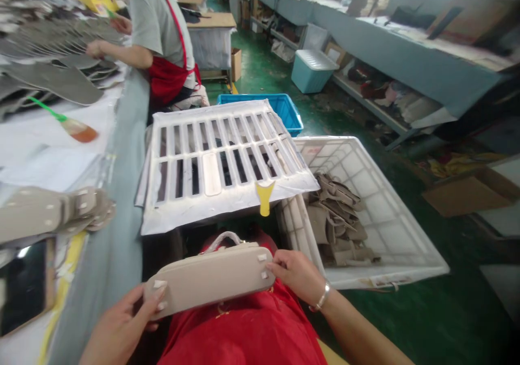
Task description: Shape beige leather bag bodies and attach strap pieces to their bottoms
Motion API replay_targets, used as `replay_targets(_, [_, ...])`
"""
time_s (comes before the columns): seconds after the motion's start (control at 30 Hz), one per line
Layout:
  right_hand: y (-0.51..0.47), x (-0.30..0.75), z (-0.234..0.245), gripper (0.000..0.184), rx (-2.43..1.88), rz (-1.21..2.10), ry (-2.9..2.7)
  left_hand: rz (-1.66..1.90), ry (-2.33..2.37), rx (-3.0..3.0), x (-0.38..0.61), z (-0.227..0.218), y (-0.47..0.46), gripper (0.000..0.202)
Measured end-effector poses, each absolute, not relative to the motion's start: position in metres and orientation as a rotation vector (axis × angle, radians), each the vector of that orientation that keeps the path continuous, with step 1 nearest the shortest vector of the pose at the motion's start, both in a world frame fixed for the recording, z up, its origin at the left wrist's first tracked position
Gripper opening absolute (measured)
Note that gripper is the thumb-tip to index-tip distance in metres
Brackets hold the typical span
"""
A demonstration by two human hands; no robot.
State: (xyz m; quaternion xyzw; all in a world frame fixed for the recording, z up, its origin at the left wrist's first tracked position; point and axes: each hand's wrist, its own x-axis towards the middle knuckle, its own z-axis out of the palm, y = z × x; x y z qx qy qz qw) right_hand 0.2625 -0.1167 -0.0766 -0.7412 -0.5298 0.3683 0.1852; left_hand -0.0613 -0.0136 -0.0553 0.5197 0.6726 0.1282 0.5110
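Left fingers [147, 307]: I grip one end of the beige bag [211, 281] | right fingers [280, 266]: I pinch its other end | place: above my red apron [244, 332] | white bits [262, 258]: perhaps tape

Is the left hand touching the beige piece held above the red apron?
Touching. The head view shows the left hand holding one end of the beige piece, its thumb lying over the flat face.

Long beige bag [211, 281], right end higher, white tabs [262, 258] near ends, partly over apron [244, 330].
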Motion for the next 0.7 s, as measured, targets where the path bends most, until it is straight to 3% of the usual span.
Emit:
replay_targets(0.17, [-0.115,0.259,-0.088,0.039,-2.138,1.127,-1.488,0.071,1.453,1.547,-0.068,-0.042,0.001,0.041])
replay_targets(0.7, [-0.11,0.257,-0.102,0.047,-2.175,1.399,-1.251,0.273,1.428,1.633,-0.087,-0.065,0.018,0.037])
